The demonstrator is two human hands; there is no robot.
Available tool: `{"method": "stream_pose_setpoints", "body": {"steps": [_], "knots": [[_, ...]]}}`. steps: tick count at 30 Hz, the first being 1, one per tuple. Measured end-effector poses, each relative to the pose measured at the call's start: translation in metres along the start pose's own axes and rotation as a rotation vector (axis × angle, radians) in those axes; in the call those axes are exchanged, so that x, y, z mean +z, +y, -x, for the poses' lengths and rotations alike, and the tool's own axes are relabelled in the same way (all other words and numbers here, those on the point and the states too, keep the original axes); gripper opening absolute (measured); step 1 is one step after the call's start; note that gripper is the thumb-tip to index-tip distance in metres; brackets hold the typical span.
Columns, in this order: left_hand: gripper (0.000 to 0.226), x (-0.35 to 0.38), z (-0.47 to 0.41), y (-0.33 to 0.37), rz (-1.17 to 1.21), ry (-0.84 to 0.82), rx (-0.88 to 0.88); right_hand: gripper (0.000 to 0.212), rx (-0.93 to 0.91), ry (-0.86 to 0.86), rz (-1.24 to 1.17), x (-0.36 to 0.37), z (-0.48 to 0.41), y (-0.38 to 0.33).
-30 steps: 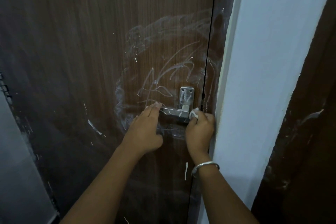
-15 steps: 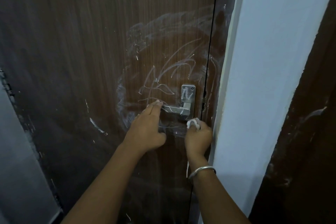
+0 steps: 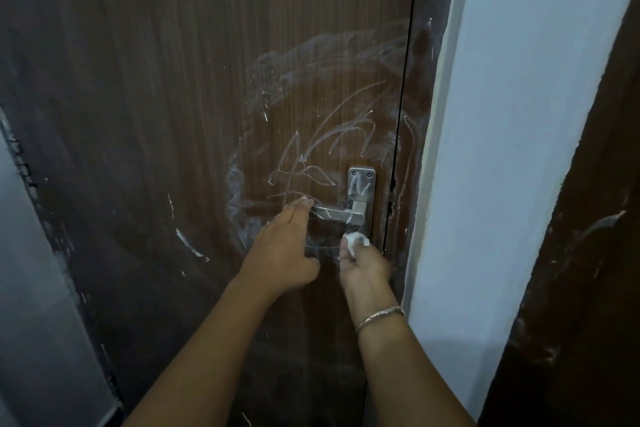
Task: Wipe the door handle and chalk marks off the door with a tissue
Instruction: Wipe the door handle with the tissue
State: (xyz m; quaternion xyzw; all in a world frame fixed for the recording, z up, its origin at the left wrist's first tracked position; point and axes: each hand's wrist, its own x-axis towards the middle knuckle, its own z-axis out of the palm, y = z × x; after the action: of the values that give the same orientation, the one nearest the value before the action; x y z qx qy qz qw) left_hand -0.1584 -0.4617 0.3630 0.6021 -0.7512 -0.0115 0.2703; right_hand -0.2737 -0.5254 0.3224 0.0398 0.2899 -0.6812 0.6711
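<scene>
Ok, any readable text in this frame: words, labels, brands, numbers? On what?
None readable.
The chalk marks on the door: scribbles and smears, no letters or numbers.
The handle plate: a chalk zigzag only, no brand visible.
The tissue: plain white, no print.
The bracelet: pattern too small to tell.

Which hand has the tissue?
The right hand, wearing the bangle, pinches the tissue just below the door handle; the left hand holds none, fingertips on its end.

wall: white, plain, right of centre
panel: dark brown, far right, touching the wall, white smears
left strip: grey, flat, lower left edge
</scene>
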Motion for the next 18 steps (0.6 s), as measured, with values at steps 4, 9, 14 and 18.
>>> {"method": "stream_pose_setpoints", "body": {"steps": [4,9,14,18], "knots": [[0.095,0.001,0.0,0.0,-0.004,0.005,0.001,0.039,0.084,-0.064,-0.058,0.0,0.001,0.007],[0.096,0.001,-0.001,-0.001,-0.006,0.016,0.014,0.041,0.109,-0.077,-0.041,-0.005,0.001,-0.001],[0.095,0.002,-0.001,-0.001,-0.009,0.018,0.01,0.037,0.095,-0.077,-0.049,-0.01,-0.002,-0.012],[0.095,0.002,-0.001,0.0,0.002,0.029,0.016,0.035,0.116,-0.11,0.067,0.002,0.001,0.001]]}}
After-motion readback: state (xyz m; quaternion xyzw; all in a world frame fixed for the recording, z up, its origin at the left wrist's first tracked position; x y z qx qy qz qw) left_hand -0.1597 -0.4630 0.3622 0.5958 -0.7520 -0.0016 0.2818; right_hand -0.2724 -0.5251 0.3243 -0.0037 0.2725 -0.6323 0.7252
